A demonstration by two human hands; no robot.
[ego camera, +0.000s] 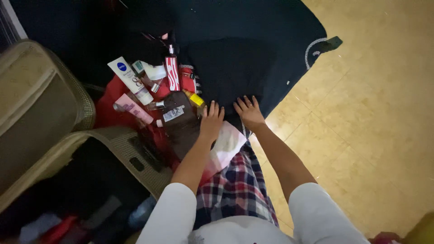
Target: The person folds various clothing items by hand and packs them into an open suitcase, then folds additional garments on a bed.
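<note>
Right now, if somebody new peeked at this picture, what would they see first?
Probably the two bare hands, the left hand and right hand, pressed flat on a dark folded cloth in the middle. Just left of them lies a jumble of tubes and bottles on something red, with an open beige suitcase at the far left.

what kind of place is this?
Probably a room in a home, with packing on the floor: an open beige suitcase, loose toiletry tubes and bottles, tan floor tiles. Both hands, left hand and right hand, lie flat on dark folded cloth.
</note>
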